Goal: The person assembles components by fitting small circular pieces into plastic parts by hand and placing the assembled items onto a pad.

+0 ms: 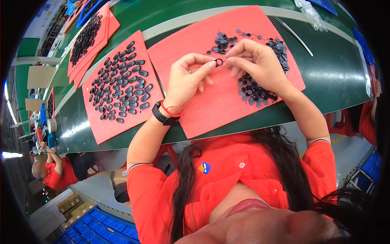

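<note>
My left hand (pixel 190 78) pinches a small black part with a ring-shaped end (pixel 219 62) between thumb and index finger, above the large pink foam sheet (pixel 203 114). At the ring's other side, the thumb and index finger of my right hand (pixel 260 65) are pressed together; what they hold is too small to make out. Beneath and beside my right hand lies a loose pile of small dark discs (pixel 254 90), some with short thin tails. More discs (pixel 222 42) lie farther back on the same sheet.
Left of me, a second pink sheet (pixel 97 132) carries rows of black oval parts (pixel 122 83). Beyond it, stacked pink sheets (pixel 106 34) hold a heap of black pieces (pixel 86 38). A thin pale strip (pixel 294 36) and clear plastic (pixel 312 15) lie on the green table (pixel 333 77). A co-worker (pixel 57 168) sits at left.
</note>
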A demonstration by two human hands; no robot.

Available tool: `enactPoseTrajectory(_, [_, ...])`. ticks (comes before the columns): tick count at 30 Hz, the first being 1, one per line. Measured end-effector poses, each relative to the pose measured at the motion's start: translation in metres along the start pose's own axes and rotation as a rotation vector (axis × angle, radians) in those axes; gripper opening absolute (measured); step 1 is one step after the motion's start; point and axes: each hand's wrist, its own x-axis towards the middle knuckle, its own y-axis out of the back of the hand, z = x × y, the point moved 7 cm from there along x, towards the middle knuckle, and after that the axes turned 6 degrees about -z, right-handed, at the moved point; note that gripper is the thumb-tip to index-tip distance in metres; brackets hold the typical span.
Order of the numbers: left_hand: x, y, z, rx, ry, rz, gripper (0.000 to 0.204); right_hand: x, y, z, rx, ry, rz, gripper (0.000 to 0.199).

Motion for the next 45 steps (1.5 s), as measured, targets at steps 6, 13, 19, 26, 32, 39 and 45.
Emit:
enactPoseTrajectory(6, [0.002,-0.001,-0.001,0.005,-0.029,0.038,0.020,0.000,0.000,-0.003,-0.092,0.052,0.006,0.019])
enactPoseTrajectory(13, [0.001,-0.004,-0.007,-0.045,0.026,-0.021,0.021,-0.001,-0.001,0.006,0.035,-0.090,0.045,0.012])
enactPoseTrajectory(19, [-0.001,-0.007,-0.006,-0.037,0.082,-0.032,0.020,-0.002,-0.003,-0.005,-0.385,0.189,0.092,0.012])
enactPoseTrajectory(26, [0.000,-0.010,-0.009,-0.077,0.054,-0.052,0.021,-0.002,-0.003,-0.001,-0.376,0.119,0.082,0.012])
enactPoseTrajectory(32, [-0.001,-0.011,-0.010,-0.098,0.074,-0.062,0.023,-0.002,-0.002,0.003,-0.371,0.071,0.083,0.013])
enactPoseTrajectory(39, [-0.001,-0.012,-0.012,-0.104,0.079,-0.061,0.022,-0.002,-0.005,0.003,-0.390,0.069,0.088,0.013])
enactPoseTrajectory(45, [-0.002,-0.012,-0.013,-0.109,0.092,-0.057,0.020,-0.004,-0.006,0.001,-0.432,0.131,0.116,0.014])
